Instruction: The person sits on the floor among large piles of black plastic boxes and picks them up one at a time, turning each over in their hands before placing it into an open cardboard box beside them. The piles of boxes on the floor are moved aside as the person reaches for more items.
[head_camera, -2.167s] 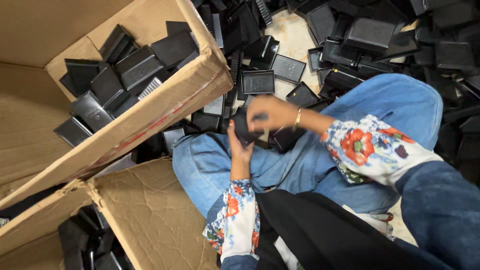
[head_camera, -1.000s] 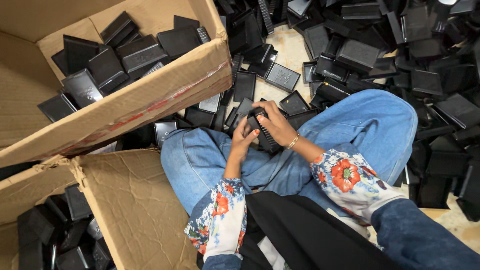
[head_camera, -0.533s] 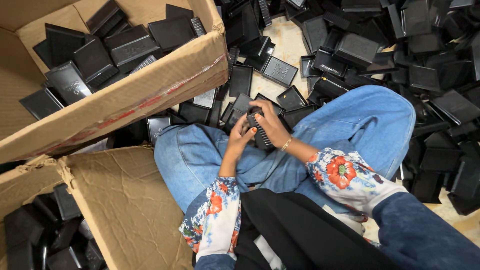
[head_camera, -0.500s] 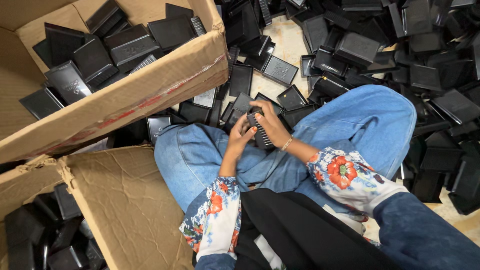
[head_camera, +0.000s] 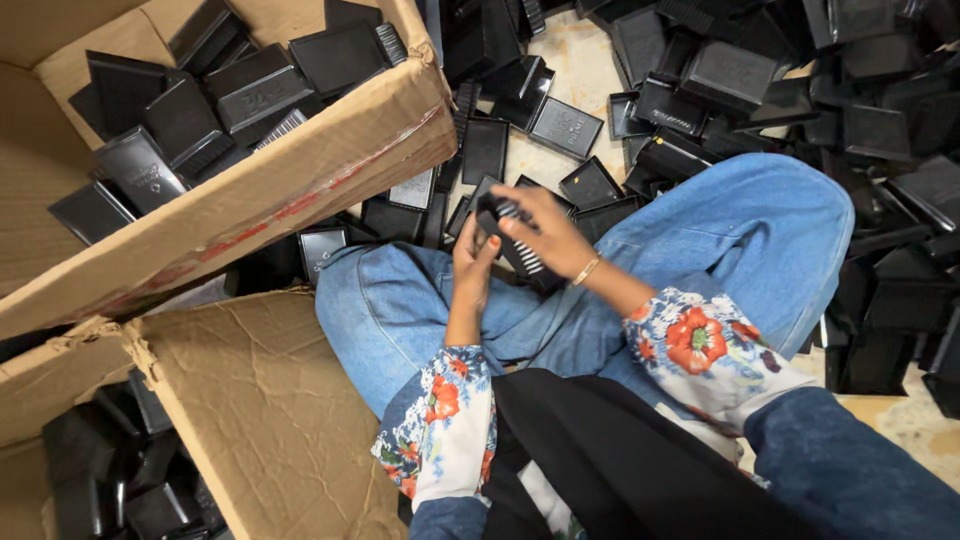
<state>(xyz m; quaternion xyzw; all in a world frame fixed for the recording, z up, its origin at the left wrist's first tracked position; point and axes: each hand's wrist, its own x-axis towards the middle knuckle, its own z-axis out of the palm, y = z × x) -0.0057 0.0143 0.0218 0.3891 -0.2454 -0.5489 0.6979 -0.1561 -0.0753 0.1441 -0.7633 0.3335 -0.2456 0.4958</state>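
Black case (head_camera: 517, 243) with a pale ribbed strip sitting in front of the knees, above the lap, both hands clamping it together. Left hand (head_camera: 472, 268) gripping it from the near side, thumb up along the edge; right hand (head_camera: 545, 232) covering the top, fingers (head_camera: 508, 208) curling over the far end, thin bangle (head_camera: 586, 270) showing at the wrist. Person sitting cross-legged in blue jeans (head_camera: 700, 240), floral sleeves (head_camera: 710, 345) on both arms, black cloth over the lap. Just beyond the hands, black trays (head_camera: 565, 125) lying scattered on the floor (head_camera: 580, 60), piling thicker to the right. On the left a cardboard box (head_camera: 300, 190) tilting toward the person, holding more black cases (head_camera: 240, 85). A second box (head_camera: 250, 400) lying nearer, its flap against the left knee, dark cases inside at bottom left
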